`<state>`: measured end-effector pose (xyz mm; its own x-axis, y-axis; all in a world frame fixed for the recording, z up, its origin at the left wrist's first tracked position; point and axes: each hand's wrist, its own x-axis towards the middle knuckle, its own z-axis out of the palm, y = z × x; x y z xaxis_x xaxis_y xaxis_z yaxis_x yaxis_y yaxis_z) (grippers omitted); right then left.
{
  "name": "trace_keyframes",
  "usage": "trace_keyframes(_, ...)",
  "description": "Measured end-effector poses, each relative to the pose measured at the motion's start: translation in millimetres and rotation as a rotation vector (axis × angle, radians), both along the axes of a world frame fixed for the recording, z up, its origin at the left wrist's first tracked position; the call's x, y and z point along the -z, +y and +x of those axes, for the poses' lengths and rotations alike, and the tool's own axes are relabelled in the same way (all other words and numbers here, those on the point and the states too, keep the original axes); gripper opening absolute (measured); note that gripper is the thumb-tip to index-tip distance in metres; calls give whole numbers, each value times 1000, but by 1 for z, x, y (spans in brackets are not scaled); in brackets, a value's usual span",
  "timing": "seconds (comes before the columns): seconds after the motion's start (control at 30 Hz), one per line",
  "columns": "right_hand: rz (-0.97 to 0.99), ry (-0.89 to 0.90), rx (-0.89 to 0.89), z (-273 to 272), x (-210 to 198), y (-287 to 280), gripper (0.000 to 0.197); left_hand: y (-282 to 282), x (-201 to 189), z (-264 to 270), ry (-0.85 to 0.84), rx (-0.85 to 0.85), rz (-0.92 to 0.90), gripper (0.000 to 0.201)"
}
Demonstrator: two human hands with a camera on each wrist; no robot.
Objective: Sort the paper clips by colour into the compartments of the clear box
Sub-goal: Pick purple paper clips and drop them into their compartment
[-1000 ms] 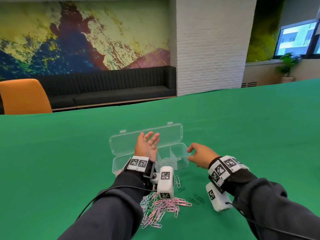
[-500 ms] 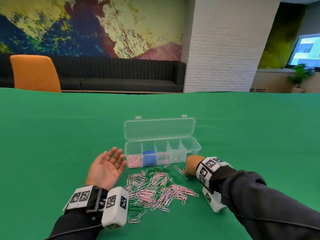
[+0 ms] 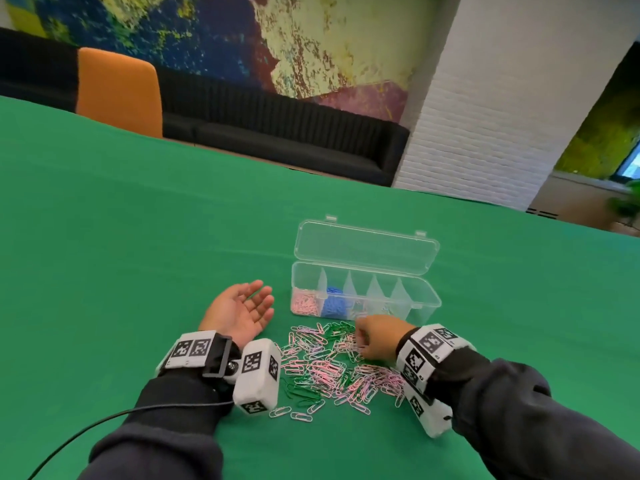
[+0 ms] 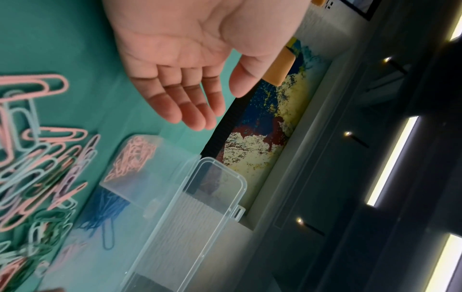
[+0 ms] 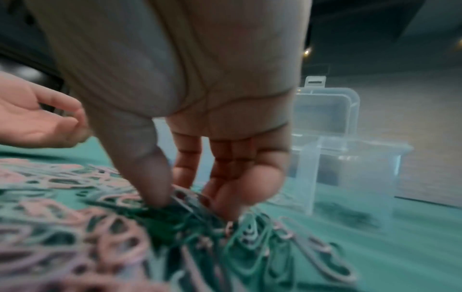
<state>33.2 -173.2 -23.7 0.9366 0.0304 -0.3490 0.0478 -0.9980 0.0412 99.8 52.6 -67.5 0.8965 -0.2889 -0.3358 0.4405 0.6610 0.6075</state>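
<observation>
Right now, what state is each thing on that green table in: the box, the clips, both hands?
clear box: lid open, upright behind the compartments.
pink paper clips: sorted, in the leftmost compartment.
blue paper clips: sorted, in the second compartment.
loose pile of paper clips: unsorted, scattered before the box.
left hand: palm up, fingers relaxed, empty.
right hand: fingers curled, pinching green clips in the pile.

dark sleeves (image 3: 519, 403), white tag-marked wrist cameras (image 3: 257, 379), black cable (image 3: 104, 424)

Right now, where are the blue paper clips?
In the head view, the blue paper clips fill the clear box's second compartment from the left, beside the pink paper clips.
</observation>
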Motion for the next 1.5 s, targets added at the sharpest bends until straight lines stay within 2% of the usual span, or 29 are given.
trace_keyframes(0.07,-150,6,55,3,-4,-5,13,7,-2,0,9,-27,-9,24)
trace_keyframes(0.13,-168,-23,64,3,-9,-4,14,12,-5,1,16,-53,-17,24)
trace_keyframes(0.23,57,-87,-11,4,-15,17,16,17,-7,3,29,-85,-23,24)
trace_keyframes(0.3,258,-68,-32,7,-14,40,14,19,-7,4,33,-94,-21,24)
trace_keyframes(0.37,378,-34,-16,11,-8,61,20,18,-7,3,31,-92,-14,24)
trace_keyframes(0.43,318,0,-14,16,1,72,29,15,-6,3,31,-85,-4,24)
trace_keyframes(0.47,253,10,-29,18,4,74,27,13,-5,2,33,-79,1,23)
trace_keyframes(0.53,115,6,-61,21,6,70,7,10,-4,1,32,-65,9,23)
trace_keyframes(0.63,-93,11,-34,23,6,49,19,4,-4,-2,31,-34,11,23)
trace_keyframes(0.67,-127,10,-9,22,5,41,15,3,-4,-3,31,-22,10,23)
trace_keyframes(0.73,-166,1,27,18,3,31,21,2,-4,-3,34,-6,3,23)
trace_keyframes(0.8,-113,-34,10,15,0,31,26,4,-4,-1,40,-9,-2,24)
trace_keyframes(0.87,76,-83,-45,12,-4,42,22,8,-5,2,48,-31,-10,25)
trace_keyframes(0.97,302,-50,-136,13,-5,73,20,14,-6,5,51,-62,-21,25)
trace_keyframes(1.07,200,-17,-192,22,0,93,21,15,-4,8,55,-75,-11,24)
trace_keyframes(1.17,42,54,-183,29,4,94,3,12,-3,7,53,-55,0,24)
trace_keyframes(1.23,-9,85,-132,31,6,83,20,6,-2,5,46,-33,0,24)
trace_keyframes(1.4,65,66,44,21,1,43,30,-13,-2,-5,17,71,23,23)
trace_keyframes(1.5,151,47,130,12,-2,25,27,-24,-1,-13,-8,140,45,22)
